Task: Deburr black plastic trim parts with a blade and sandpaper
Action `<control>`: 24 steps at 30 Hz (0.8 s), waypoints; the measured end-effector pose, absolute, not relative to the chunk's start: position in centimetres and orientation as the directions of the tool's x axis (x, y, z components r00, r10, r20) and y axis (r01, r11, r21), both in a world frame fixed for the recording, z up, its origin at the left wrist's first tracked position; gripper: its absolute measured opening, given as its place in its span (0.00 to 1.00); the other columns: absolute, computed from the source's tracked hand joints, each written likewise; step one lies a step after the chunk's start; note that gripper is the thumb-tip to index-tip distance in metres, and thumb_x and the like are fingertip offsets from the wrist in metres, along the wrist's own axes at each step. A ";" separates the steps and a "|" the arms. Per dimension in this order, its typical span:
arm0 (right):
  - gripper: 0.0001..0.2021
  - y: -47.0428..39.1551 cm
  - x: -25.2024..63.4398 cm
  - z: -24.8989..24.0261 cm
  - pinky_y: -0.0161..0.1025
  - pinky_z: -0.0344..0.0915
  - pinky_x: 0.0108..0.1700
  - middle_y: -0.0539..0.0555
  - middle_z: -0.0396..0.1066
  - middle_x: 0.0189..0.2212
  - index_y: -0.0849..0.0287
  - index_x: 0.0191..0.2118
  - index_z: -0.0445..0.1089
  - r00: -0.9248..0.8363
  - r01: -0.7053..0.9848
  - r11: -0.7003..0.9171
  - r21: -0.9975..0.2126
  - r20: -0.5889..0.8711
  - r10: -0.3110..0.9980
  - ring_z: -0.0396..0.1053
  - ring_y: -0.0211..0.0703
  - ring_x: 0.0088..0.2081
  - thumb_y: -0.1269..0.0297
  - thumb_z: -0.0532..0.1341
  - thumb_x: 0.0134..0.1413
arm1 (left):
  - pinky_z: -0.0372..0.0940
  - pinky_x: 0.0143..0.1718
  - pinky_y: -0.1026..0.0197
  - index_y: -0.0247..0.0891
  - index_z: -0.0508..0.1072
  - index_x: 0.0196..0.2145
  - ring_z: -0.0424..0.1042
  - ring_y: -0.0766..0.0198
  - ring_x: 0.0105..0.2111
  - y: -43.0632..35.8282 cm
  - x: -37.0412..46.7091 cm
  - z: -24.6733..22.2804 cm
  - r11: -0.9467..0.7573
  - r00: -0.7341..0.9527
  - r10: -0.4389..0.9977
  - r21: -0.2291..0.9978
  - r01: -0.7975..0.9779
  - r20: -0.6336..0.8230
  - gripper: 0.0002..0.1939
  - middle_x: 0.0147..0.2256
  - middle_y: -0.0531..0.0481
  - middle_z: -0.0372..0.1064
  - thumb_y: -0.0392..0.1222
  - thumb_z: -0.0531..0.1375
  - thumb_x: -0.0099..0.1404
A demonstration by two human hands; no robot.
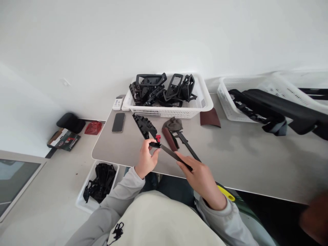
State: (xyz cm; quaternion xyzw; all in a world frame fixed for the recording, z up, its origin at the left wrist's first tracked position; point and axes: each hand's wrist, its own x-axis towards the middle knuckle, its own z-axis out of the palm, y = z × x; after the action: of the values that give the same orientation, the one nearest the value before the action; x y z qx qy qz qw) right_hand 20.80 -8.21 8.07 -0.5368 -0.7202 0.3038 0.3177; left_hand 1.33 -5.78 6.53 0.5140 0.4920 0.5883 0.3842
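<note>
My left hand is closed on a black plastic part near the table's front edge. A small red piece shows at the part's near end, by my fingers. My right hand grips a flat file, whose tip meets the near end of the part beside my left thumb. Behind my right wrist a yellow handle end sticks out, apparently the file's. Just beyond my hands lie a caliper, a curled piece of brown sandpaper and a crumpled grey cloth.
At the back of the table stands a white basket of black plastic parts. Other white baskets hold long black trim. A phone and flat sandpaper lie nearby. On the floor is a white bin of parts.
</note>
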 end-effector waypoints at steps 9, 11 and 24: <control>0.26 -7.8 19.5 7.2 0.35 0.56 0.20 0.53 0.75 0.30 0.58 0.54 0.72 -0.086 -0.027 -0.127 -0.992 -0.124 0.989 0.59 0.35 0.20 0.50 0.63 0.51 | 0.63 0.46 0.60 0.41 0.66 0.36 0.72 0.65 0.39 -5.2 1.7 7.2 -0.043 -0.155 0.988 0.905 -0.422 -0.026 0.19 0.34 0.55 0.66 0.46 0.69 0.52; 0.27 -7.7 18.6 7.2 0.33 0.50 0.18 0.53 0.75 0.31 0.58 0.54 0.71 -0.097 -0.134 -0.168 -0.977 -0.156 0.983 0.50 0.30 0.18 0.50 0.64 0.50 | 0.63 0.42 0.61 0.41 0.66 0.35 0.72 0.65 0.37 -5.2 1.9 7.5 0.015 -0.120 0.989 0.855 -0.518 -0.090 0.21 0.33 0.56 0.66 0.47 0.71 0.49; 0.24 -6.2 16.1 7.5 0.33 0.44 0.19 0.42 0.52 0.17 0.60 0.51 0.72 -0.150 -0.260 -0.167 -0.951 -0.131 0.980 0.46 0.30 0.17 0.50 0.63 0.52 | 0.63 0.44 0.57 0.41 0.66 0.34 0.70 0.64 0.36 -5.8 2.6 8.0 0.068 -0.023 0.995 0.833 -0.549 -0.096 0.21 0.31 0.54 0.69 0.50 0.70 0.49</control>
State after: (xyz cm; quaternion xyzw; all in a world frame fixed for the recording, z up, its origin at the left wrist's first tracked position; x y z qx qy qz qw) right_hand 16.06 -6.21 7.48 -0.4294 -0.4192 0.6318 0.4906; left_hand 2.61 -5.83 8.00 0.3018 0.3694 0.6123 0.6305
